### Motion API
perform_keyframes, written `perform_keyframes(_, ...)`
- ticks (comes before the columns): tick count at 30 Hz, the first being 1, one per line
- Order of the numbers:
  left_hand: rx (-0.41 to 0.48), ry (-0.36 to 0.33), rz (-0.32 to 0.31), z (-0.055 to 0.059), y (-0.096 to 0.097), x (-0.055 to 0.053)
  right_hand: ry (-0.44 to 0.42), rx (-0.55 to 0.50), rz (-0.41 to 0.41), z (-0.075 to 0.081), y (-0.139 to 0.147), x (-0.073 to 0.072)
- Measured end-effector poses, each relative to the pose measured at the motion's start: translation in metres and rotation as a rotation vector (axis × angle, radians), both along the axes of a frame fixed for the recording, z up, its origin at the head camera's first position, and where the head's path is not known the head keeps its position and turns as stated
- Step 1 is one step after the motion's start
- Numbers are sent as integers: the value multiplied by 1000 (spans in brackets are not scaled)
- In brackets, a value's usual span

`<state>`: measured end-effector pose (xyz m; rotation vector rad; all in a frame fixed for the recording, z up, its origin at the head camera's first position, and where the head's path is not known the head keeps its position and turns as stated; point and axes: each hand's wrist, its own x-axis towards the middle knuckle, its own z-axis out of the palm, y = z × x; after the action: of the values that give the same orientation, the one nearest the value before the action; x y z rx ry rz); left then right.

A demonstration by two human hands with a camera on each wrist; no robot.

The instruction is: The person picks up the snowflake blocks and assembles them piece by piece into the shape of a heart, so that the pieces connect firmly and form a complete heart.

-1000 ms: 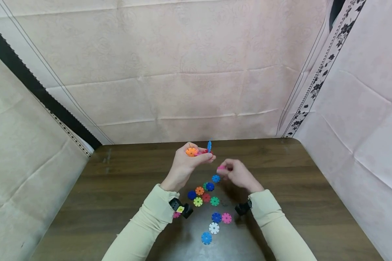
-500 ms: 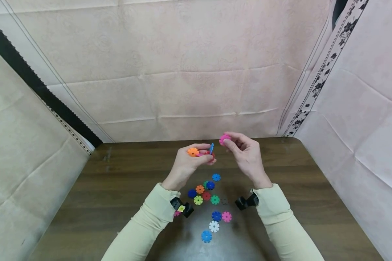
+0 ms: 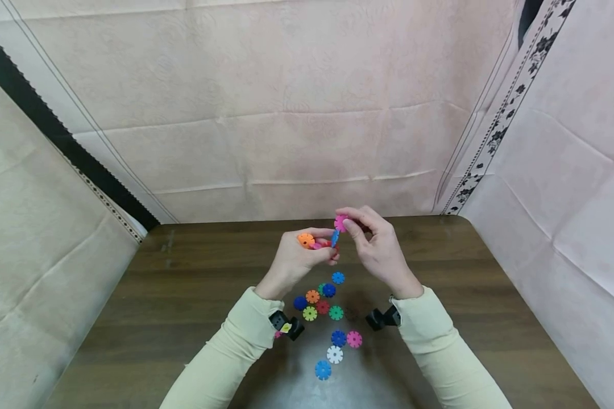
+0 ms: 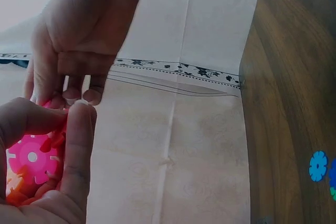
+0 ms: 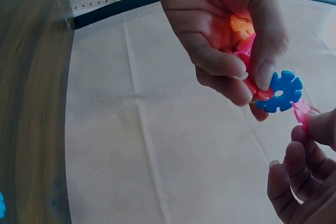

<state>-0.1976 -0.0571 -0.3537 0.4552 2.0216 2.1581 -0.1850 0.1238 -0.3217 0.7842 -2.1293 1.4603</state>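
Observation:
My left hand (image 3: 295, 258) grips a short chain of notched plastic snowflake discs above the far part of the table. In it are an orange disc (image 5: 241, 27), a pink disc (image 4: 32, 167), a red disc (image 5: 261, 92) and, at the outer end, a blue disc (image 5: 287, 91). The left thumb presses on the red one; the fingers partly cover the chain. My right hand (image 3: 384, 250) pinches another pink disc (image 3: 340, 222) between thumb and forefinger, its edge right at the blue disc's rim.
On the wooden table (image 3: 210, 312) below lie several loose discs, among them a light blue disc (image 3: 338, 278), a yellow-green disc (image 3: 310, 313), a white disc (image 3: 335, 355) and a pink disc (image 3: 355, 339). Pale patterned cloth (image 3: 307, 142) hangs behind the table and at both sides.
My right hand has lifted the pink disc from over the table, then brought it left to the blue disc. My left hand has shifted slightly right, still holding the chain.

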Motion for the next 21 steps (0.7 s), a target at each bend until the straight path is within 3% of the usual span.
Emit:
perform_keyframes(14, -24, 43, 20, 1, 0, -2, 61, 59, 8, 1, -3, 1)
perform_keyframes(21, -42, 53, 14, 4, 0, -4, 110, 35, -4, 0, -6, 2)
